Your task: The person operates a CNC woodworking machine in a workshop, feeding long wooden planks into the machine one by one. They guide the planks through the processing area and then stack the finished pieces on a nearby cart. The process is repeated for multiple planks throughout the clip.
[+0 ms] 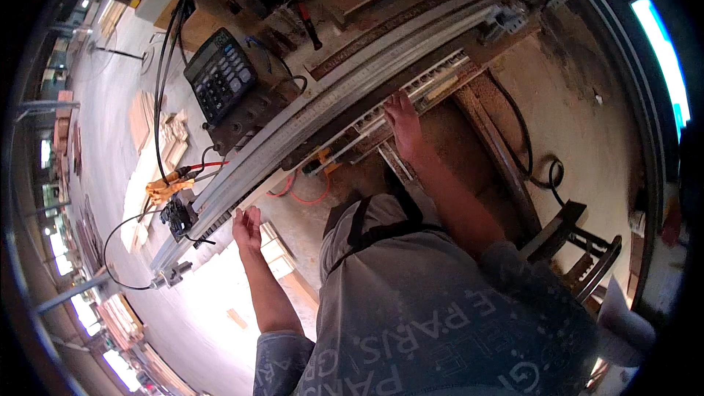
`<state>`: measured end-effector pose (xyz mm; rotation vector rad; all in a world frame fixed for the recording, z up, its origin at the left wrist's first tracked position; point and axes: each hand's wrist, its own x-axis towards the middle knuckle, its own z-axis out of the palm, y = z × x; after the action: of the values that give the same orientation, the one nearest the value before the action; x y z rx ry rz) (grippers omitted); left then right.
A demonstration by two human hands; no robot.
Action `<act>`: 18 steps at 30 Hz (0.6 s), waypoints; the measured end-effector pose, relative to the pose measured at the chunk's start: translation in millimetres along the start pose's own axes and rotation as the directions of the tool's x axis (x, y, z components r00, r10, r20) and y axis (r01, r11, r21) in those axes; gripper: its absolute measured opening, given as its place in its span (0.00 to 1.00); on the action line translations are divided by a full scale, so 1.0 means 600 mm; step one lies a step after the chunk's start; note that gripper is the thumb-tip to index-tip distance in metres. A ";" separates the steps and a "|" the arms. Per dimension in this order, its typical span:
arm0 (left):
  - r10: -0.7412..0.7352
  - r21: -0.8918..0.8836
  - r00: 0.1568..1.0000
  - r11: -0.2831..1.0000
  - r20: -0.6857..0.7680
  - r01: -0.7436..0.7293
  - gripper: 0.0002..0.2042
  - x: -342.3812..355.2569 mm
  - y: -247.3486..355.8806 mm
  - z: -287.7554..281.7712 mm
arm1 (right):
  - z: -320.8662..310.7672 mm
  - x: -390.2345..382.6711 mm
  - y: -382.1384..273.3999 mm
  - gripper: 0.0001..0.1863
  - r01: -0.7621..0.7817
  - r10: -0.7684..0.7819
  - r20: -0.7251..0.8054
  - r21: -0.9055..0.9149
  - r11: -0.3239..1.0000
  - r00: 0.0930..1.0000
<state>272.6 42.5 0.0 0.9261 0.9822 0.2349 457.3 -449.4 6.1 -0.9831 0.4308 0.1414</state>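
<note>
My left hand [247, 229] is at the lower left end of a long pale strip [268, 185], its fingers curled on the edge beside a black fitting [178, 218]. My right hand [402, 121] is higher up the same line, fingers bent over the strip where it meets a slotted metal track [429, 77]. A long silver rail [323, 95] runs diagonally just beyond both hands. What lies under my fingertips is partly hidden.
A calculator-like keypad [220, 73], cables and a yellow clamp-like piece [169, 188] sit beyond the rail. Timber [150, 154] lies on the floor at left. A dark metal frame [579, 249] and coiled hose [554, 172] are at right.
</note>
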 end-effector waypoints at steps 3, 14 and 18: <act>0.025 -0.143 1.000 0.989 0.008 -0.024 0.13 0.015 -0.013 -0.011 | 0.006 0.014 0.020 0.45 -0.009 0.009 0.015 0.022 1.000 1.000; 0.021 -0.179 0.997 0.983 -0.079 -0.035 0.15 0.000 -0.019 0.036 | -0.018 0.024 0.045 0.48 0.044 -0.048 0.051 0.070 0.997 0.998; -0.041 -0.303 0.995 0.953 -0.090 0.012 0.16 -0.004 -0.011 0.014 | -0.035 0.011 0.007 0.33 0.032 -0.031 -0.007 0.121 0.992 0.999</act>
<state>276.6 32.3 -1.4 0.6254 1.0123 0.3986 455.9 -464.7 -10.1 -0.8707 0.4238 0.0833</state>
